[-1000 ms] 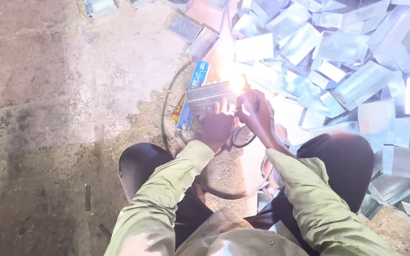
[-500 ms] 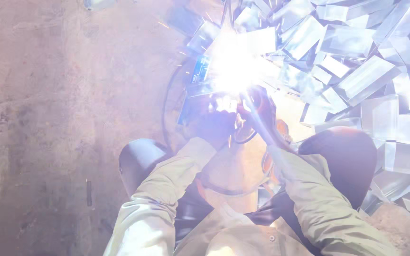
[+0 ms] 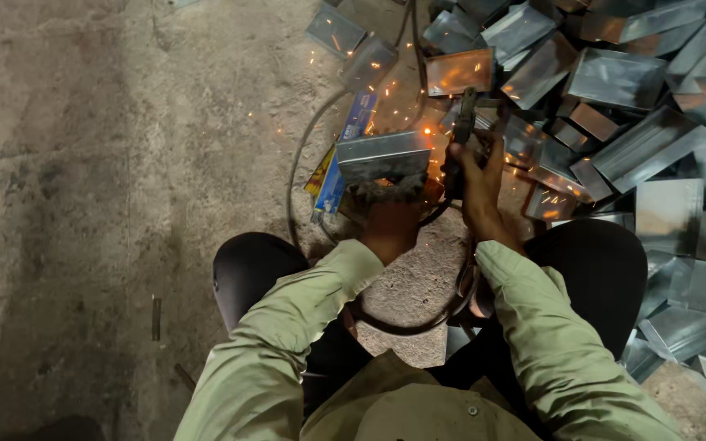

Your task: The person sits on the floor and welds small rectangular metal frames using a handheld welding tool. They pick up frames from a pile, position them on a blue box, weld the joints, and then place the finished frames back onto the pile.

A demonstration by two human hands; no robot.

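Sparks scattering over the concrete floor [image 3: 83,163], left hand [image 3: 390,216] pressing down on a small sheet-metal box [image 3: 383,155], fingers closed on its near edge, right hand [image 3: 475,184] gripping a welding electrode holder [image 3: 461,131] just beside the box, pile of sheet-metal boxes [image 3: 639,122] lying to the right, black cable [image 3: 304,155] curving around.

**Two arms reaching forward**

Both arms in green sleeves stretch out in front, bent at the elbows. The left hand [image 3: 390,216] lies low with its fingers curled down. The right hand [image 3: 477,175] is raised, fingers closed tight in a fist.
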